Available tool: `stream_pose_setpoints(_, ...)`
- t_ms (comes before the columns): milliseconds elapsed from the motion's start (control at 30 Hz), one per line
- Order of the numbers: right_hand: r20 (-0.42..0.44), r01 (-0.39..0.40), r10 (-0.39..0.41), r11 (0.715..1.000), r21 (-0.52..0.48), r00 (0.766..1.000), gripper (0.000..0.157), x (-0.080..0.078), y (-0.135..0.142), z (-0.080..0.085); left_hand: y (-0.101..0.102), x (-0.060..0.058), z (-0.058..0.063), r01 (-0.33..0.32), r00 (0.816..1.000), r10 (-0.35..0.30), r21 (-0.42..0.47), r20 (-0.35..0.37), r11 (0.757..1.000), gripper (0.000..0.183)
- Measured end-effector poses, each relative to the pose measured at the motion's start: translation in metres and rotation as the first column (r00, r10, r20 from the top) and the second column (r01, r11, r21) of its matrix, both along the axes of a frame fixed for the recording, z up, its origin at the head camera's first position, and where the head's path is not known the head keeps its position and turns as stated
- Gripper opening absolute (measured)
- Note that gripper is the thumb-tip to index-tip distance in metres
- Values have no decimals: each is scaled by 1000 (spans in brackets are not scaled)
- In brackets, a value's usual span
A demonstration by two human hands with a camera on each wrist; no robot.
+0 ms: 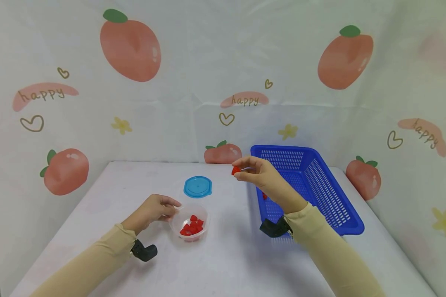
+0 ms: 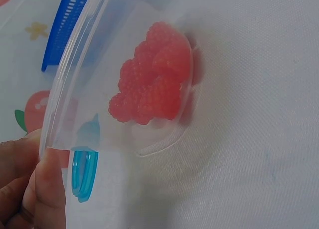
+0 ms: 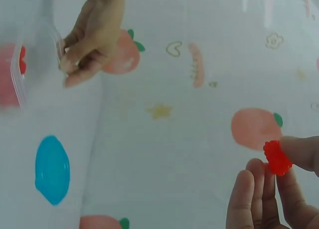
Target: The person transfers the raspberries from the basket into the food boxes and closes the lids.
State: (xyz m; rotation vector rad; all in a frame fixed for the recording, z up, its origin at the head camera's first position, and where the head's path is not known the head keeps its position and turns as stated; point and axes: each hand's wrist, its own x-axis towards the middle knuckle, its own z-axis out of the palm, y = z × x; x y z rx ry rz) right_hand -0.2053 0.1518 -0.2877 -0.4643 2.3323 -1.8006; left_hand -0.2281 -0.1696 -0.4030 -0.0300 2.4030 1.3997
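Observation:
My left hand [image 1: 154,212] pinches the rim of a clear plastic tub [image 1: 175,229] standing on the table. Several red raspberries [image 1: 193,226] lie at the bottom of the tub; the left wrist view shows the raspberries [image 2: 149,77] through its side. Between thumb and fingertips, my right hand [image 1: 262,177] holds one raspberry [image 3: 277,158] in the air, by the left edge of a blue plastic basket [image 1: 319,206]. Part of the basket is hidden behind the right hand and forearm. Another red piece [image 1: 264,196] shows inside the basket near its left wall.
A blue round lid [image 1: 198,187] lies flat on the white table [image 1: 230,264], behind the tub. The basket stands at the table's right side. A white cloth [image 1: 193,62] printed with fruit hangs behind and around the table.

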Motion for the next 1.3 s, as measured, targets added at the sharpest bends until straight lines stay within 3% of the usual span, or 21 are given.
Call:
stream_pose_setpoints(233,7,-13,14,999,-51,1000,29,11,-22,-16,0,-2,-1,-12,1000,12,-5,2,1000,25)
stream_pose_setpoints(700,114,-62,64,998,-15,991,28,20,-66,-80,-1,-1,-1,-3,1000,3,0,3,1000,26)
stream_pose_setpoints(1033,154,-10,10,1000,1,988,29,14,-74,-115,-1,-2,-2,-10,1000,10,-1,6,1000,26)
stream_pose_setpoints(1300,144,-2,0,1000,15,990,29,13,-74,-127,-2,-1,-2,-1,1000,1,14,9,1000,27)
